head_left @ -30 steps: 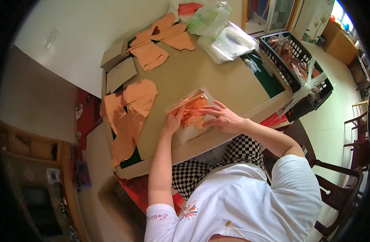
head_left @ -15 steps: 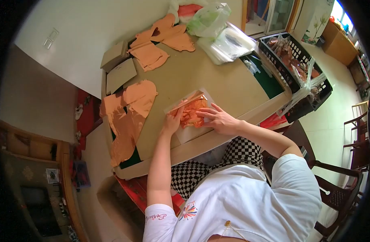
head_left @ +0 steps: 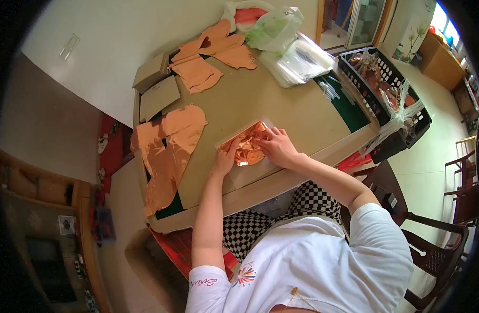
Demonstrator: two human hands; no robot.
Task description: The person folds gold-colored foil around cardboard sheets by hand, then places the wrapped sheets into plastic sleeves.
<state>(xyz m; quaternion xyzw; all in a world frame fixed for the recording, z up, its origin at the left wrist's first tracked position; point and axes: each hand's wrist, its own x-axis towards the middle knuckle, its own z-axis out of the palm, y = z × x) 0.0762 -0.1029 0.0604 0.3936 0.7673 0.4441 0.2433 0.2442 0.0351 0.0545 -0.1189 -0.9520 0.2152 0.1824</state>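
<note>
A folded rose-gold foil balloon [head_left: 248, 151], shiny and crumpled, lies at the near side of the table on a clear plastic bag [head_left: 243, 177]. My left hand [head_left: 226, 158] grips its left edge, fingers pressed against the foil. On the right side, my right hand [head_left: 279, 148] holds the foil, with thumb and fingers bent over it. How far the foil sits inside the bag cannot be made out. Flat foil balloons [head_left: 169, 151] lie stacked to the left, and more flat foil balloons [head_left: 210, 52] are spread at the far side.
Clear plastic bags [head_left: 297, 65] are piled at the back under a greenish plastic bag [head_left: 276, 28]. A black crate [head_left: 372, 94] with foil pieces stands at the right edge. Cardboard boxes [head_left: 158, 99] sit at the left edge, and a dark wooden chair [head_left: 432, 250] is on my right.
My right hand has closed from spread fingers into a grip on the foil's right side. The foil looks flatter and more compact, and its raised upper flap has come down.
</note>
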